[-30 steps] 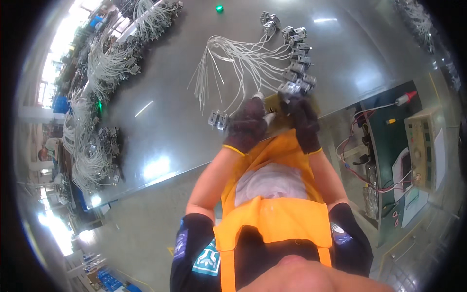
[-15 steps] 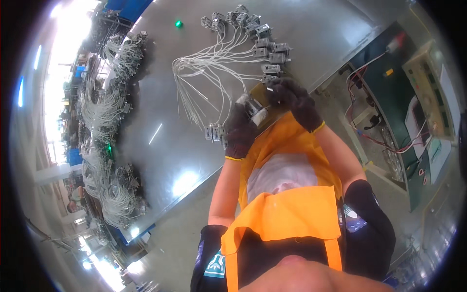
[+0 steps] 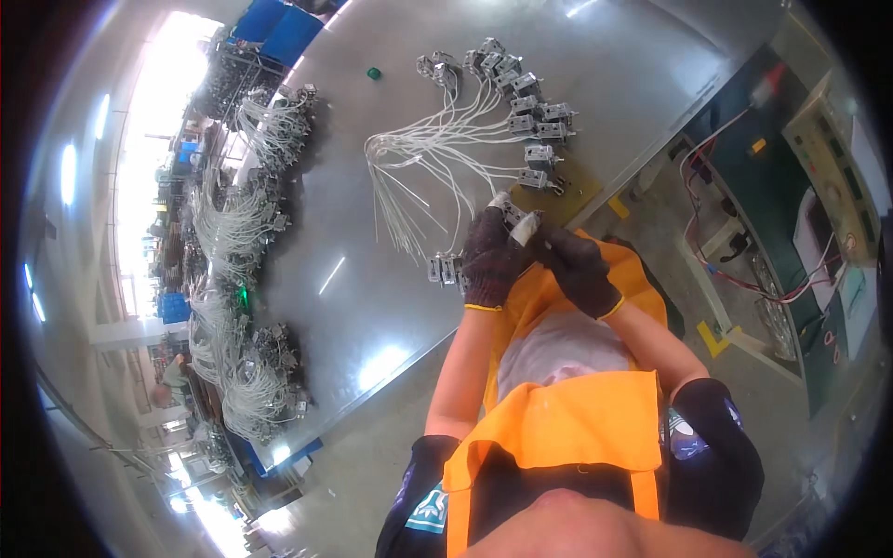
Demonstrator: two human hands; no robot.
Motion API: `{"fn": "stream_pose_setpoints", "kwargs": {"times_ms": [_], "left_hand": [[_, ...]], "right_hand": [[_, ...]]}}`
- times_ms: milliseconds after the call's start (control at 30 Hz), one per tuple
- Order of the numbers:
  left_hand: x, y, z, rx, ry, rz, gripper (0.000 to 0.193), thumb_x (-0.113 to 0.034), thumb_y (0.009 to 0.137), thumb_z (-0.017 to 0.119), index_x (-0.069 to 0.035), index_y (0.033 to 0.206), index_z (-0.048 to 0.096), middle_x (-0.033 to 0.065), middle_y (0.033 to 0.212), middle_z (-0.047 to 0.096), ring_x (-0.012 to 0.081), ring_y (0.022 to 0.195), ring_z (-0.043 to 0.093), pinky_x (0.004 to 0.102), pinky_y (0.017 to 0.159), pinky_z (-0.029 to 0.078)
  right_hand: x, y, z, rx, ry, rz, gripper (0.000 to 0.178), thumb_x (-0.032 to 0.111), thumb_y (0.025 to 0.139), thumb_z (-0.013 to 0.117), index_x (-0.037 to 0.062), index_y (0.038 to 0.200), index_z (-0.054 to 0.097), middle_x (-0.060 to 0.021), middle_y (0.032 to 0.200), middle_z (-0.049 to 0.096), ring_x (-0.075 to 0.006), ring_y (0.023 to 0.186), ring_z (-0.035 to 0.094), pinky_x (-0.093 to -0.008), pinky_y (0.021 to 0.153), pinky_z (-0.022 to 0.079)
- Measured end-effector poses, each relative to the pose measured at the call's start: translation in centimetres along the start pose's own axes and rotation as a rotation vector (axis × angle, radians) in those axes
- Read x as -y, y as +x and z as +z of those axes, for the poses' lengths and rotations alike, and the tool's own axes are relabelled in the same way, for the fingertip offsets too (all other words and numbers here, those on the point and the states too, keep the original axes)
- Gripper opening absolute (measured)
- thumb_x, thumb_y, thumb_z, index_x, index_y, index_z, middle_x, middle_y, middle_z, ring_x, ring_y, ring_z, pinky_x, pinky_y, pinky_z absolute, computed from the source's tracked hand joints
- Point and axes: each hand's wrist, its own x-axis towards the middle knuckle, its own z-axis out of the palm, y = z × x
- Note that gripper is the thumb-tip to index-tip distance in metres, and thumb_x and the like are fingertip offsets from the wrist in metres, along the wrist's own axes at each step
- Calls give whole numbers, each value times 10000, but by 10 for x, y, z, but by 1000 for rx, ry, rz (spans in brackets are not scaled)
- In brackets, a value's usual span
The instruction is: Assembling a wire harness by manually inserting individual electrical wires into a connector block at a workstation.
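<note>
My left hand (image 3: 493, 256), in a dark glove with yellow cuff, is closed around a small metal block (image 3: 513, 212) at the table's near edge. A white cable (image 3: 492, 189) seems to run to this block. Something white, perhaps a wrapped thumb tip, covers part of it. Close beside it, my gloved right hand (image 3: 579, 272) has its fingers drawn together; what they hold is hidden. Similar metal blocks on white cables (image 3: 465, 139) fan out across the table beyond, and several more blocks (image 3: 448, 270) stand left of my left hand.
A brownish board (image 3: 581, 191) lies at the edge of the grey metal table (image 3: 372, 279). Piles of cabled blocks (image 3: 246, 219) line the left side. A small green object (image 3: 374, 73) sits at the back. To the right, a dark green bench (image 3: 744, 200) carries an instrument box (image 3: 833, 158) and wires.
My right hand has come away from the row of blocks by the board, toward my body and closer to the block in my left hand. The whole view has shifted slightly.
</note>
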Motion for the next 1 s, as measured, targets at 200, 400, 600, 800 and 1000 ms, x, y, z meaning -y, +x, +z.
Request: {"fn": "stream_pose_setpoints", "kwargs": {"times_ms": [200, 400, 600, 800, 1000], "left_hand": [[30, 3, 0, 24, 294, 262, 565, -279, 842, 752, 43, 1262, 556, 191, 1093, 653, 292, 1007, 639, 352, 872, 510], [11, 8, 11, 48, -281, -98, 482, -202, 840, 736, 15, 1240, 578, 173, 1007, 664, 320, 882, 653, 383, 761, 539], [18, 1, 7, -63, 174, 224, 486, -318, 826, 740, -17, 1186, 614, 216, 1004, 650, 350, 929, 649, 447, 767, 510], [6, -24, -21, 100, -391, -86, 793, -143, 863, 732, -7, 1478, 250, 105, 1265, 548, 177, 1150, 547, 312, 966, 464], [32, -13, 0, 96, -413, -71, 631, -130, 907, 694, -20, 1418, 341, 68, 1260, 555, 159, 1151, 544, 324, 970, 462]], "right_hand": [[15, 10, 2, 29, 205, 36, 196, 96, 922, 627, 49, 1105, 678, -135, 903, 678, -212, 819, 662, -343, 717, 516], [-10, 23, -15, 104, -615, -520, 190, 95, 976, 522, 101, 1088, 676, 10, 896, 649, -108, 710, 584, -251, 643, 490], [-42, -16, 13, 138, 513, 569, 190, 247, 1004, 503, 132, 1091, 627, 23, 834, 608, -121, 617, 543, -241, 527, 441], [-20, 1, 1, 86, 1116, 861, 195, 229, 1014, 455, 114, 948, 599, -17, 805, 594, -172, 716, 577, -332, 629, 477], [1, 56, -8, -63, 35, -46, 271, 46, 874, 615, 28, 1143, 618, -163, 947, 650, -379, 842, 618, -435, 709, 507]]}}
